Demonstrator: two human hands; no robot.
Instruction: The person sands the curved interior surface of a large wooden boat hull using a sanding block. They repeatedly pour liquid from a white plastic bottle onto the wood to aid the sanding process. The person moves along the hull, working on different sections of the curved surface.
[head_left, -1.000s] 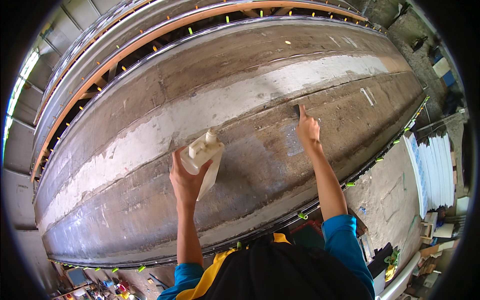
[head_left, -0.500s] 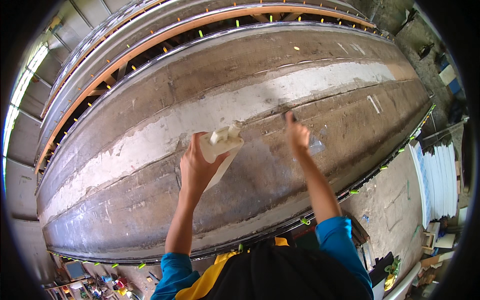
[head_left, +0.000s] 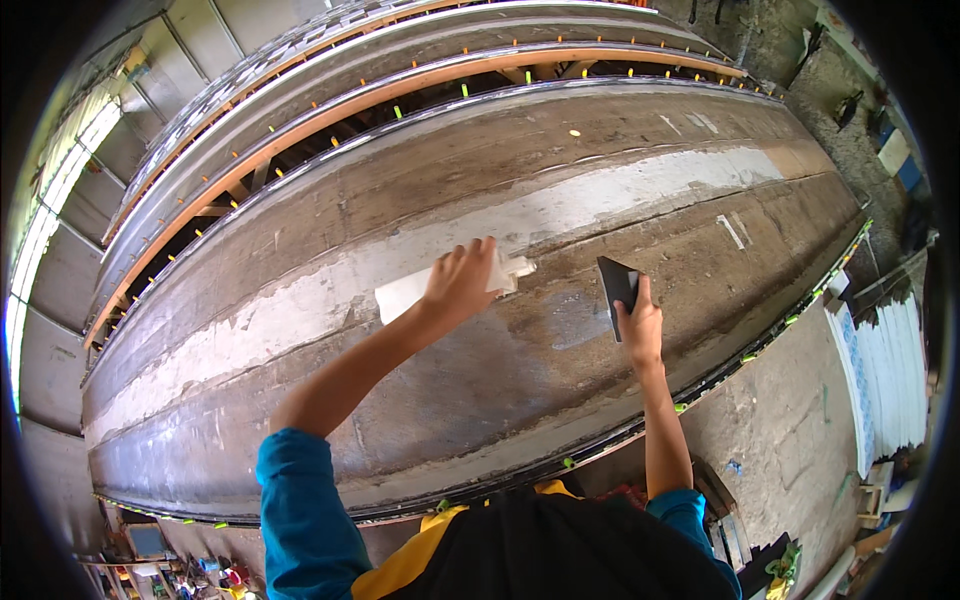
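Note:
A long, brown-grey curved hull-like surface [head_left: 460, 390] lies under both my hands, with a whitish band [head_left: 590, 202] running along it. My left hand [head_left: 462, 282] is closed over a white board [head_left: 400, 292], with its fingers across the top. Cream, putty-like lumps [head_left: 519, 268] show at the board's right end; their exact make-up is hard to tell. To the right, my right hand [head_left: 642, 325] grips a flat black scraper [head_left: 618, 291], tilted just above or on the surface. A greyish smeared patch [head_left: 580, 320] lies between the two hands.
Beyond the surface runs an orange-brown beam [head_left: 420, 80] with small coloured pegs along it. Green clips [head_left: 748, 357] line the near edge. White sheets [head_left: 885, 375] stand on the concrete floor [head_left: 770, 420] at right. Assorted clutter [head_left: 215, 575] sits at lower left.
My left hand has moved right and turned the board over more on its side, hiding most of the lumps. My right hand has come nearer and right, its black scraper now plainly visible.

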